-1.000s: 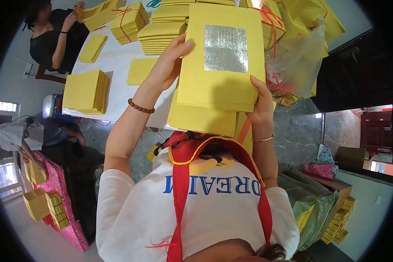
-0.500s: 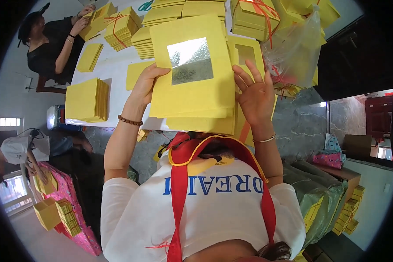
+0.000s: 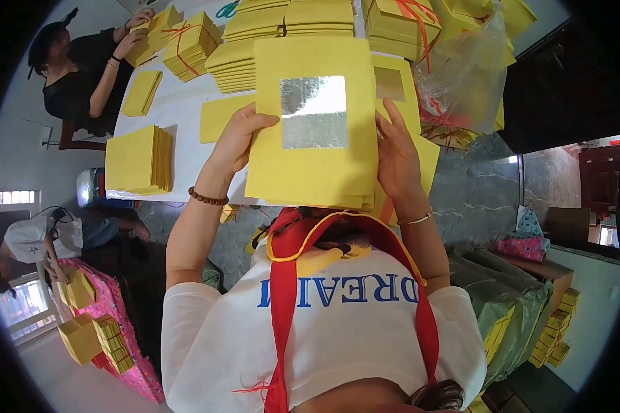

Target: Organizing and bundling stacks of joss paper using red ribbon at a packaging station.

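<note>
A thin stack of yellow joss paper (image 3: 265,165) is held up in front of me. Its top sheet bears a silver foil square (image 3: 315,131). My left hand (image 3: 240,131) grips the stack's left edge, thumb on the top sheet and fingers behind it. At the right edge, my right hand (image 3: 397,158) stands with its fingers stretched upward, the palm against or very close to the sheets. Its thumb is hidden. Behind that hand, more foil-marked yellow paper (image 3: 399,79) lies on the table.
Several yellow paper stacks (image 3: 131,162) cover parts of the white-covered table (image 3: 179,103). Red-tied bundles (image 3: 189,48) and green scissors (image 3: 227,9) lie farther back. A clear plastic bag (image 3: 461,86) hangs at the right. One co-worker (image 3: 76,76) handles yellow paper at far left; another (image 3: 41,234) is below.
The held stack has shifted right and slightly down, and its sheets look straighter and better aligned. My right hand has turned more edge-on beside the stack.
</note>
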{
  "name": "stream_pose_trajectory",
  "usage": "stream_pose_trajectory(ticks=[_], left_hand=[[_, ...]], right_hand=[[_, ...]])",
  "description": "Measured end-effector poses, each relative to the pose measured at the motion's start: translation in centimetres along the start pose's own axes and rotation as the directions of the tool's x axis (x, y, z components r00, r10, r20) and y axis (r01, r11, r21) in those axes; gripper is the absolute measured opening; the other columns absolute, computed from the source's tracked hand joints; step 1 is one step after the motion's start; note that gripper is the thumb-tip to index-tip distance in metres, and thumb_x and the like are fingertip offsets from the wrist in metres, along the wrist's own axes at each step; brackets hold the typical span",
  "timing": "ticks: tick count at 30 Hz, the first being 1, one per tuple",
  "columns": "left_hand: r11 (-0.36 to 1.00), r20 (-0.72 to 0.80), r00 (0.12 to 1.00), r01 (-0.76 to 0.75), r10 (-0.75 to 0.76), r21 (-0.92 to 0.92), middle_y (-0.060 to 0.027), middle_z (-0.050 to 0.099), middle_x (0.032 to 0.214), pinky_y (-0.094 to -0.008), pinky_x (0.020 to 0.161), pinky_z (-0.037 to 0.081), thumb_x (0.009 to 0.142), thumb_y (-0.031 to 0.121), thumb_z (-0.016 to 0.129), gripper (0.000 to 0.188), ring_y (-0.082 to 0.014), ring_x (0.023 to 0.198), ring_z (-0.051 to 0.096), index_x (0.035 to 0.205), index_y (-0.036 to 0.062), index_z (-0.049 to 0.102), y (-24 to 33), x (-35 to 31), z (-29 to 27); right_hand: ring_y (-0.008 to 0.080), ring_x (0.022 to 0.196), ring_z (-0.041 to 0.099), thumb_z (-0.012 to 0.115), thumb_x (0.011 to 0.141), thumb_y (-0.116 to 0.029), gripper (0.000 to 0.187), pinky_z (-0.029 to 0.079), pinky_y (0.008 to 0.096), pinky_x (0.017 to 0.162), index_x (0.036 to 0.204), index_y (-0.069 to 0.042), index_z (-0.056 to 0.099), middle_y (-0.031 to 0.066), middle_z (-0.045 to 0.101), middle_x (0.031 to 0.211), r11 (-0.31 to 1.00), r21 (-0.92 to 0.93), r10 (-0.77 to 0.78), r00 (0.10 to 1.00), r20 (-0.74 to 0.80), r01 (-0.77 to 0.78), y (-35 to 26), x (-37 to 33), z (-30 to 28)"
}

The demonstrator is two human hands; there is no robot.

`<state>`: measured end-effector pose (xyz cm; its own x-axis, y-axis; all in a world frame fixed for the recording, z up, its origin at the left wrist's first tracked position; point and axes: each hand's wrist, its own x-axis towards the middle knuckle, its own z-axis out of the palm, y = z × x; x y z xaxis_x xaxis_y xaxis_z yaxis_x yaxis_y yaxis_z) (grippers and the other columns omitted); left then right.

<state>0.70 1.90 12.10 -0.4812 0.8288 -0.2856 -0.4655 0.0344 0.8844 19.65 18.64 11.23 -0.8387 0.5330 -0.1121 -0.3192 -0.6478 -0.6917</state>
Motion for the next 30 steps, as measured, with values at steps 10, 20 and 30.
stream_pose_trajectory(ticks=[10, 20, 30], left_hand=[[0.403, -0.003, 0.847, -0.249, 0.531, 0.881, -0.0154, 0.056, 0.1, -0.034, 0.079, 0.043, 0.077, 0.015, 0.06, 0.047, -0.0268, 0.093, 0.053, 0.117, -0.0016, 0.042, -1.6, 0.2, 1.5], [0.435, -0.086, 0.799, -0.231, 0.595, 0.87, -0.0142, 0.052, 0.105, -0.0346, 0.079, 0.04, 0.076, 0.018, 0.062, 0.043, -0.028, 0.091, 0.048, 0.114, 0.0012, 0.049, -2.7, 0.8, 2.4], [0.239, -0.025, 0.683, -0.221, 0.73, 0.945, -0.0112, 0.053, 0.091, -0.0353, 0.077, 0.038, 0.073, 0.025, 0.065, 0.034, -0.0274, 0.089, 0.047, 0.1, 0.0047, 0.06, -3.3, 1.2, 0.9]], right_hand=[[0.0147, 0.107, 0.048, 0.041, 0.086, -0.006, 0.046, 0.039, 0.0274, 0.092, 0.131, -0.001, 0.03, 0.0087, 0.047, 0.121, 0.996, -0.043, 0.08, 0.996, 0.05, -0.078, 0.4, 0.2, 0.2], [0.0155, 0.102, 0.052, 0.041, 0.084, -0.001, 0.046, 0.044, 0.0286, 0.086, 0.129, -0.002, 0.031, 0.0083, 0.049, 0.117, 0.996, -0.023, 0.093, 0.994, 0.052, -0.091, 0.4, 0.1, 0.2], [0.0194, 0.108, 0.049, 0.039, 0.085, 0.001, 0.044, 0.042, 0.0307, 0.091, 0.128, -0.001, 0.034, 0.0107, 0.046, 0.122, 0.996, -0.011, 0.089, 0.995, 0.041, -0.089, 0.8, 0.1, -0.2]])
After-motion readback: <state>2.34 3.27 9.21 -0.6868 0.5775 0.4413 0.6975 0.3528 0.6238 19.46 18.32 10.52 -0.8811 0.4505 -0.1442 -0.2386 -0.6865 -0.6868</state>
